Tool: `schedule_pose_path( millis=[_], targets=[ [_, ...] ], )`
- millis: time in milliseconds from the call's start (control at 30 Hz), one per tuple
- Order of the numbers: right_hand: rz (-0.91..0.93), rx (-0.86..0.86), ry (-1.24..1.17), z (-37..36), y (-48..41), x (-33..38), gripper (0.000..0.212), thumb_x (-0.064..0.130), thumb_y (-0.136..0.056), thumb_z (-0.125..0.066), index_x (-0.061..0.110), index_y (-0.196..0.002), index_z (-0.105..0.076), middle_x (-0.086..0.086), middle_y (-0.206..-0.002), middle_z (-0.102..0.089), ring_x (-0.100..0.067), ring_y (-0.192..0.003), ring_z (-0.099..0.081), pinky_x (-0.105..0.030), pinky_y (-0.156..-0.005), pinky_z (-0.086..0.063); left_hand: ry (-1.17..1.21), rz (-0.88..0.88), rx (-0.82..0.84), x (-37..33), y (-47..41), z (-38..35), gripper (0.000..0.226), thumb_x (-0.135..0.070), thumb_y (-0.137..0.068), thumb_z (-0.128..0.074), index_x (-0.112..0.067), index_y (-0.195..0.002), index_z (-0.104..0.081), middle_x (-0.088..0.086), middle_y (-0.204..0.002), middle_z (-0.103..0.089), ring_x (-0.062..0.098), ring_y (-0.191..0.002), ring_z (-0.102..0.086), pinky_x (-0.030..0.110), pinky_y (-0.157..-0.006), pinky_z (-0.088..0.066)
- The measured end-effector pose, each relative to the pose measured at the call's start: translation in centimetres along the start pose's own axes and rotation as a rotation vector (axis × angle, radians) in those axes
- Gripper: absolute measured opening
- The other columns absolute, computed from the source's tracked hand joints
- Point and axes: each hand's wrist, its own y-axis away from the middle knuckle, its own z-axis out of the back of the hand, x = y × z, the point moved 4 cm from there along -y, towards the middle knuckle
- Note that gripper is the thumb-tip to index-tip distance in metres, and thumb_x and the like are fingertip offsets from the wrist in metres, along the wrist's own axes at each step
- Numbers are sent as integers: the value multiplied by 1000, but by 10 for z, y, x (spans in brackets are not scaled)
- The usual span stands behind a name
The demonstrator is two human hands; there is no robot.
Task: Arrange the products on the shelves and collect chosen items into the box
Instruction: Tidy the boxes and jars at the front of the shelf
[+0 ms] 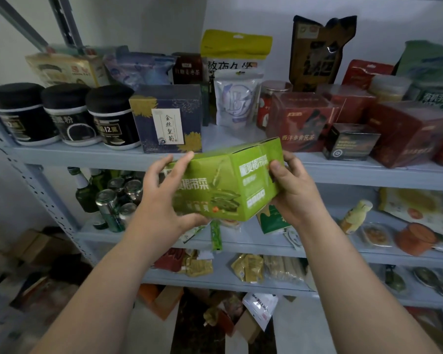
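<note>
Metal shelving, glossy green carton, left hand, right hand gripping

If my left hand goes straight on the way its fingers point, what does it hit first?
Left hand, holding the green box, likely meets the navy box on the upper shelf; depth unclear.

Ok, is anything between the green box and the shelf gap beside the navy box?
Nothing visible. The left hand and right hand hold the green box in front of the gap between the navy box and red box; only a white pouch stands at its back.
</note>
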Motion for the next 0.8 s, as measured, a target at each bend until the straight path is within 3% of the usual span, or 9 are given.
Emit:
schedule_pose_path(
  millis=[100,167,233,333,433,567,633,700,800],
  targets=[
    [-37,21,48,-2,9,-8,62,23,-77,-77,15,-135,-55,-2,-97,-70,-16,-75,-68,-31,-54,-56,81,77,35,22,18,-7,117,-21,-71,-91,-77,-135,-11,-35,-153,-4,-8,-135,-23,-3,-87,-36],
    [-75,42,94,-1,15,-21,61,17,-82,-73,14,-140,-54,0,-92,-71,-14,-72,-69,-29,-54,-55,174,103,66,32,31,-13,114,-36,-70,-90,-73,-142,-10,-36,-158,2,-14,-141,-16,-6,-85,-35],
    [-108,37,117,-3,21,-37,63,16,-83,-77,13,-142,-55,2,-92,-74,-13,-74,-70,-29,-57,-56,271,126,71,38,44,-20,114,-73,-57,-83,-72,-146,-10,-35,-162,7,-14,-148,-5,4,-103,-33],
    [-162,29,149,-6,29,-67,64,17,-83,-78,16,-143,-55,-3,-106,-74,-19,-87,-73,-36,-66,-59,352,227,38,59,59,-38,116,-98,-48,-63,-68,-148,-12,-18,-168,5,10,-157,-3,46,-124,-20],
    [-185,-10,179,-7,40,-89,59,17,-85,-78,18,-140,-56,-7,-112,-73,-23,-92,-74,-43,-73,-60,566,312,74,79,68,-50,109,-79,-58,-81,-55,-149,-26,6,-164,-23,36,-146,-38,69,-108,-39],
    [-243,-73,174,-9,50,-106,25,19,-97,-64,29,-120,-61,-5,-110,-72,-23,-88,-73,-47,-73,-62,815,482,87,94,72,-54,98,-62,-54,-93,-48,-136,-39,4,-140,-52,25,-117,-67,52,-83,-60],
    [-295,-107,112,-8,52,-110,14,32,-105,-52,29,-114,-62,-7,-109,-71,-26,-89,-70,-43,-68,-60,872,538,77,100,72,-56,92,-49,-59,-88,-43,-137,-39,2,-135,-56,25,-113,-69,54,-82,-60],
    [-381,-132,57,-1,51,-111,31,44,-108,-39,27,-114,-65,-8,-106,-73,-29,-92,-71,-42,-63,-59,951,560,30,106,72,-57,92,-42,-63,-81,-33,-143,-38,8,-136,-58,37,-120,-64,60,-86,-57],
    [-479,-34,70,11,44,-117,35,45,-106,-48,21,-127,-63,-15,-123,-68,-40,-118,-63,-49,-67,-60,1086,592,11,112,76,-63,99,-40,-64,-79,-18,-150,-34,23,-147,-49,49,-128,-55,59,-84,-56]
  ],
)
